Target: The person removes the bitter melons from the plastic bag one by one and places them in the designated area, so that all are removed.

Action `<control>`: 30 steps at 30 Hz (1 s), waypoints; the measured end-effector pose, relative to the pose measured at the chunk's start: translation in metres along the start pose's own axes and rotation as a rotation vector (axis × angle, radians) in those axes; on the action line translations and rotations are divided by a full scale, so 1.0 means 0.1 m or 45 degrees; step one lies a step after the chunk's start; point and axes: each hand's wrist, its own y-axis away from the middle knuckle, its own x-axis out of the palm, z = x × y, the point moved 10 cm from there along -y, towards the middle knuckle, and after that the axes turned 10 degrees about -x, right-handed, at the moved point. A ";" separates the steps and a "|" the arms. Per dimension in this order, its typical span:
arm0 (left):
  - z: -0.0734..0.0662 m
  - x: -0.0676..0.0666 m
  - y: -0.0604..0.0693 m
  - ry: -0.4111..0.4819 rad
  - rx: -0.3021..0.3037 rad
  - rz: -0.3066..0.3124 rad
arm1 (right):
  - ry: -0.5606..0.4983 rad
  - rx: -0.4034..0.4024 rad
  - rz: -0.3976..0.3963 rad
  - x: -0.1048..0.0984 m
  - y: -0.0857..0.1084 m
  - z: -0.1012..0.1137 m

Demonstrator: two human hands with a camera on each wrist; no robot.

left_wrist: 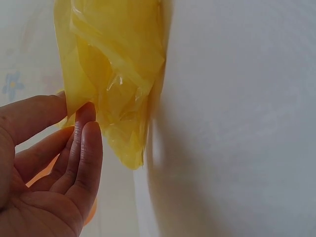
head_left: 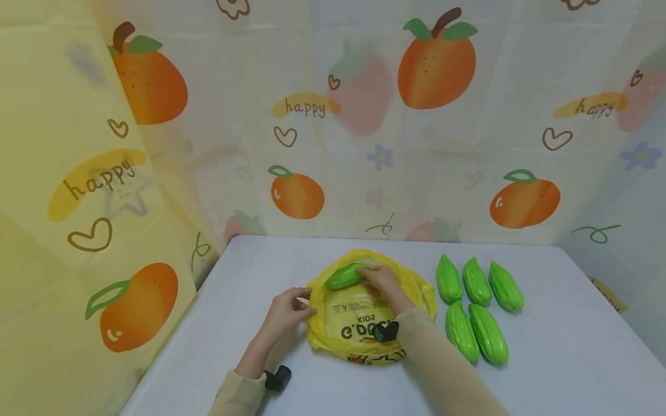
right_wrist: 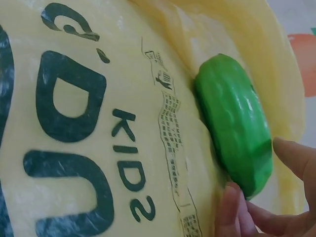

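Observation:
A yellow plastic bag (head_left: 325, 341) with dark lettering lies spread on the table, its rim rolled open. Inside the far part of it is a glossy green bitter melon (head_left: 343, 277), ridged and lumpy. My right hand (head_left: 382, 281) holds this melon by one end; in the right wrist view its thumb and fingers (right_wrist: 291, 155) are on either side of that end. At the bag's left side, my left hand (head_left: 286, 312) pinches the rim. The left wrist view shows the thin yellow film (left_wrist: 113, 84) between thumb and fingers (left_wrist: 89, 153).
Right of the bag, several more green bitter melons (head_left: 477, 283) lie in two rows on the white table (head_left: 562, 346). A fruit-printed cloth (head_left: 364, 173) hangs behind the table, and a yellowish one (head_left: 67, 289) hangs along the left.

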 end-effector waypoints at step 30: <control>0.05 0.00 0.01 0.002 -0.039 0.014 | 0.071 -0.074 0.008 0.16 -0.05 0.04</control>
